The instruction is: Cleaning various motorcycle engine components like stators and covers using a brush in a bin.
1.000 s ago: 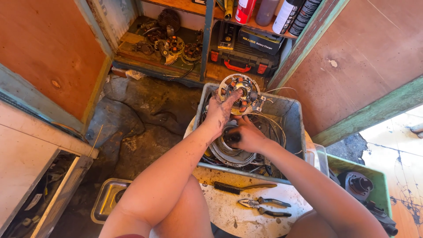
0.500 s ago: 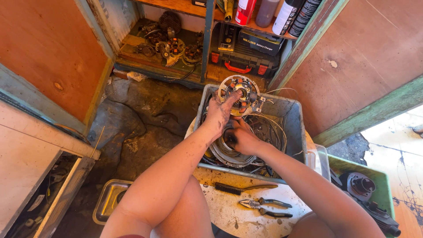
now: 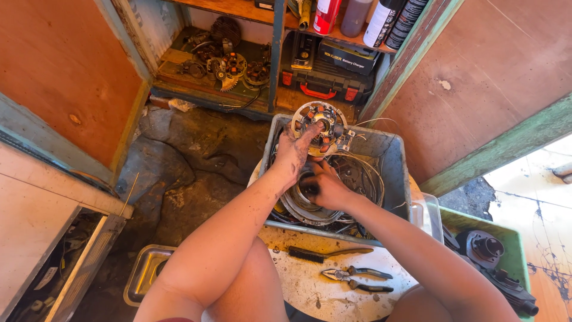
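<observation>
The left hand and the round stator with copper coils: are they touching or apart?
Touching: the head view shows the left hand with fingers gripping the stator through its centre.

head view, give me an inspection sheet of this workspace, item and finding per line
surface: stained white round table, dirty floor beyond it
job's things: round stator plate with copper coils propped on the rim of a grey bin; metal ring-shaped part inside the bin
clutter: brush and pliers on the table; steel tray on the floor
grippers: left hand holds the stator plate; right hand has its grip on a dark piece over the ring-shaped part
cables: loose wires coiled in the bin
surroundings: shelf of gears and parts, spray cans, black and red tool case, green crate
</observation>
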